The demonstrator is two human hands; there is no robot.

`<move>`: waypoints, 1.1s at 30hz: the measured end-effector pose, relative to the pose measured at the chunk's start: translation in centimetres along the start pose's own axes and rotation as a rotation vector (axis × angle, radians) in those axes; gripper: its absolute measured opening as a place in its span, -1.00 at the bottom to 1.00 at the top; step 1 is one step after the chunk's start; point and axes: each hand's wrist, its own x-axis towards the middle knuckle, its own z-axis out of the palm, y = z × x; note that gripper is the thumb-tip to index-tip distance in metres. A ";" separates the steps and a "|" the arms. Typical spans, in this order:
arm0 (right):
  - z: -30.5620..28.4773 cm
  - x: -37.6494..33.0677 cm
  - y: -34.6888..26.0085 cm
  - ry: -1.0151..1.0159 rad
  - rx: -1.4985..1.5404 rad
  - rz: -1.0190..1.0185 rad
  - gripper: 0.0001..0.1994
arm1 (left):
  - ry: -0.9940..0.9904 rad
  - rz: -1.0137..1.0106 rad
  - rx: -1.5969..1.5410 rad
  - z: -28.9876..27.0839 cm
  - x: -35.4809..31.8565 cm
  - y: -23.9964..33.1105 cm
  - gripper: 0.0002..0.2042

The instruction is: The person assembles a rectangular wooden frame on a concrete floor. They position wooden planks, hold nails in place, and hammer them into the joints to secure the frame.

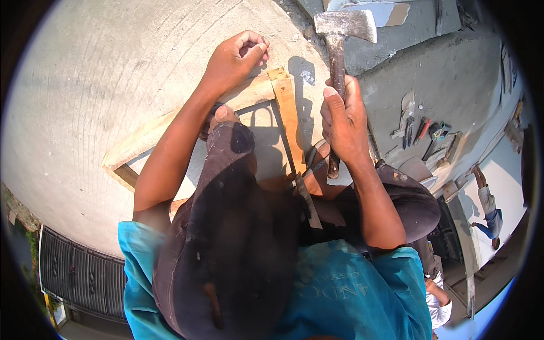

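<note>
My right hand (345,122) is wrapped round the dark wooden handle of a hatchet (344,24), its worn metal head raised at the top. My left hand (238,59) is closed in a pinch just above a corner of a wooden frame (288,105). Whatever sits between its fingertips is too small to make out. The frame lies on the ground between my bent legs, and my bare toes (224,115) are beside its far rail. A narrow grey metal strip (307,201) slants across near the frame's near end.
Hand tools, among them pliers (408,131) and a red-handled tool (423,130), lie on the concrete to the right. Grey sheets (436,22) are at the far right. Another person (490,218) is at the right edge, and a white-sleeved person (439,300) is lower right. A dark ribbed gate (82,272) stands lower left.
</note>
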 end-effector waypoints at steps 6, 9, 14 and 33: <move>-2.6 -0.3 -1.6 -0.087 -0.184 0.117 -0.57 | -0.118 -0.092 0.031 1.2 0.5 -0.6 -0.84; -3.0 -0.4 -1.7 -0.105 -0.229 0.138 -0.56 | -0.131 -0.098 0.073 1.0 0.6 -0.6 -0.82; -2.8 -0.6 -0.9 -0.139 -0.276 0.104 -0.54 | -0.154 -0.091 0.021 1.1 0.3 -0.5 -0.80; -2.7 -0.9 -1.5 -0.153 -0.338 0.133 -0.50 | -0.366 -0.234 0.214 0.9 2.1 1.9 -0.74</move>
